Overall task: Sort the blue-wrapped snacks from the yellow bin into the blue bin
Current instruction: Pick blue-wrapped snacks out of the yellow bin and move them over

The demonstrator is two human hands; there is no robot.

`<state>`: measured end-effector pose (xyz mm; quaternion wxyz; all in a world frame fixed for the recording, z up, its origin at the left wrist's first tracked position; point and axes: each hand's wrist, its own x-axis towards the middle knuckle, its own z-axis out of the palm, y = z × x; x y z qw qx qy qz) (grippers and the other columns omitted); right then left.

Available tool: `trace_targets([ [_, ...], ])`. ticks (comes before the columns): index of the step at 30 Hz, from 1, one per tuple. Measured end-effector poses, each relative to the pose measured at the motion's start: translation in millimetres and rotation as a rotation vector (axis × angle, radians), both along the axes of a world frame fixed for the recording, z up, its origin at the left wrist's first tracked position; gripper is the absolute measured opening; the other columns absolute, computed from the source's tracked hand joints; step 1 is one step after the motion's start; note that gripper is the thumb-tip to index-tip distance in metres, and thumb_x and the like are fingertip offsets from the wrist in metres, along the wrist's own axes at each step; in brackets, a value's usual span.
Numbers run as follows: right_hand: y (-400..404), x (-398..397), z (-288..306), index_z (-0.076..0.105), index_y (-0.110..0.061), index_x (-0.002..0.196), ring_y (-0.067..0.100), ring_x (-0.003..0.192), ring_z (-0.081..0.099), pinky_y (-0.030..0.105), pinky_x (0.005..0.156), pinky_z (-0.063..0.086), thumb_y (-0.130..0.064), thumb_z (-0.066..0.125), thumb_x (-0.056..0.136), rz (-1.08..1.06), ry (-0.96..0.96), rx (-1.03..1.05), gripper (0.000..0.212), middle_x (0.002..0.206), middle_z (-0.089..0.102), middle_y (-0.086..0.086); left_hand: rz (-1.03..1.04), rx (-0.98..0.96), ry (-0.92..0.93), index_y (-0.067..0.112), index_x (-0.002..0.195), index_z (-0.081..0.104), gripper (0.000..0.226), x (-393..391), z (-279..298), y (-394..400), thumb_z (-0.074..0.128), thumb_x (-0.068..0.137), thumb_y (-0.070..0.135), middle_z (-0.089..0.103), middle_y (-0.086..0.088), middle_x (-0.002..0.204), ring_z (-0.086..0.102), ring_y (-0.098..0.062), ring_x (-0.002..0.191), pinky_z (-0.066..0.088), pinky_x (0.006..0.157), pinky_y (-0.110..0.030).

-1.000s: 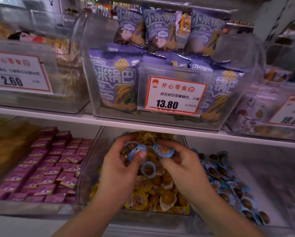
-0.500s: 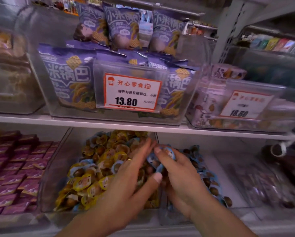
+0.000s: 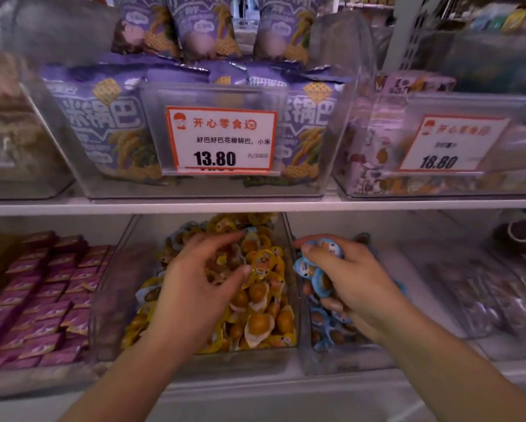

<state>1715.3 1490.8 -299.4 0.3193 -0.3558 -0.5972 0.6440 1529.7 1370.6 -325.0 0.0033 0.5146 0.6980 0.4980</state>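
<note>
Left grip (image 3: 201, 278): fingers spread over my yellow bin (image 3: 292, 287) — holds nothing.
Right grip (image 3: 344, 278): pinching blue-wrapped snacks (image 3: 312, 274) — past blue bin (image 3: 305, 339) wall.

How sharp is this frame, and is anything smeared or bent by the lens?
Head view: the 13.80 price tag reads sharp; the 18.80 tag and pink packets are smeared by motion blur; both hands, left hand and right hand, stay fairly crisp; wide-angle bending tilts the bin walls outward near the edges.
</note>
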Motion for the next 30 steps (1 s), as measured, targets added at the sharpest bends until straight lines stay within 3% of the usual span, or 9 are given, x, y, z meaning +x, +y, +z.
trace_targets([
  [4, -13.0, -2.1, 10.2, 0.074, -0.021, 0.092, 0.028, 0.055, 0.056, 0.017, 0.033, 0.028, -0.036, 0.064, 0.093, 0.143, 0.045, -0.145, 0.018, 0.072, 0.063, 0.015, -0.230, 0.208, -0.148, 0.039, 0.122, 0.063, 0.045, 43.1, 4.9, 6.4, 0.078, 0.079, 0.038, 0.063, 0.014, 0.119, 0.064, -0.015, 0.112, 0.053, 0.093, -0.035],
  [6, -18.5, -3.1, 12.2, 0.074, -0.019, 0.090, 0.022, 0.052, 0.058, 0.019, 0.036, 0.032, -0.040, 0.068, 0.086, 0.213, 0.102, -0.242, 0.023, 0.069, 0.061, 0.012, -0.247, 0.244, -0.186, 0.041, 0.122, 0.064, 0.042, 57.4, 2.7, 12.5, 0.078, 0.082, 0.037, 0.063, 0.018, 0.122, 0.063, -0.010, 0.115, 0.053, 0.095, -0.030],
  [9, -13.7, 0.7, 9.1, 0.071, -0.005, 0.097, 0.022, 0.054, 0.051, 0.022, 0.043, 0.034, -0.037, 0.073, 0.077, 0.094, 0.072, -0.232, 0.038, 0.073, 0.056, 0.016, -0.226, 0.122, -0.137, 0.051, 0.130, 0.052, 0.055, 62.1, 2.7, 17.9, 0.071, 0.078, 0.045, 0.058, 0.027, 0.133, 0.051, 0.006, 0.126, 0.041, 0.103, -0.015],
  [12, 7.0, 14.9, 10.9, 0.074, -0.009, 0.103, 0.018, 0.060, 0.062, 0.023, 0.047, 0.046, -0.026, 0.071, 0.087, -0.058, 0.058, -0.062, 0.023, 0.082, 0.070, 0.009, -0.184, -0.018, 0.056, 0.041, 0.135, 0.052, 0.050, 50.8, 2.7, 17.5, 0.060, 0.089, 0.056, 0.052, 0.019, 0.140, 0.045, 0.002, 0.132, 0.037, 0.109, -0.023],
  [16, 54.5, 43.8, 7.4, 0.073, -0.024, 0.104, -0.002, 0.083, 0.069, 0.016, 0.064, 0.053, -0.027, 0.071, 0.089, -0.116, -0.415, 0.385, 0.015, 0.095, 0.074, -0.007, -0.092, -0.023, 0.095, 0.029, 0.113, 0.070, 0.028, 21.2, 5.5, 8.3, 0.052, 0.094, 0.038, 0.060, 0.020, 0.120, 0.055, 0.003, 0.114, 0.045, 0.099, -0.026],
  [18, 73.9, 52.5, -2.8, 0.070, -0.018, 0.117, 0.010, 0.097, 0.069, 0.028, 0.079, 0.056, -0.031, 0.069, 0.091, -0.001, -0.627, 0.329, 0.030, 0.108, 0.072, 0.001, -0.036, -0.024, 0.131, 0.024, 0.106, 0.073, 0.026, 4.8, 7.5, 0.3, 0.053, 0.093, 0.031, 0.066, 0.014, 0.112, 0.062, -0.005, 0.107, 0.049, 0.095, -0.035],
  [21, 86.6, 51.1, -9.9, 0.071, -0.013, 0.116, 0.024, 0.109, 0.065, 0.033, 0.095, 0.051, -0.025, 0.064, 0.093, -0.072, -0.823, 0.562, 0.026, 0.116, 0.071, 0.008, 0.075, -0.069, 0.236, 0.022, 0.103, 0.074, 0.028, -19.5, 12.1, -18.3, 0.050, 0.090, 0.030, 0.071, 0.009, 0.103, 0.067, -0.018, 0.097, 0.052, 0.088, -0.045],
  [26, 48.5, -0.1, 4.9, 0.075, -0.016, 0.099, 0.014, 0.098, 0.069, 0.023, 0.090, 0.047, -0.014, 0.060, 0.090, -0.267, -0.376, 0.795, 0.017, 0.096, 0.074, -0.003, 0.214, -0.149, 0.451, 0.020, 0.103, 0.074, 0.028, -57.1, 13.7, -59.1, 0.053, 0.085, 0.022, 0.071, 0.003, 0.102, 0.065, -0.022, 0.103, 0.044, 0.099, -0.047],
  [30, -26.7, -57.1, 8.9, 0.071, -0.031, 0.108, -0.010, 0.093, 0.060, 0.000, 0.080, 0.038, -0.035, 0.055, 0.088, 0.098, -0.295, 0.941, 0.026, 0.100, 0.068, -0.023, 0.229, -0.195, 0.358, 0.024, 0.114, 0.070, 0.037, -81.8, 8.5, -91.1, 0.048, 0.085, 0.028, 0.062, 0.002, 0.123, 0.056, -0.021, 0.120, 0.045, 0.098, -0.038],
])
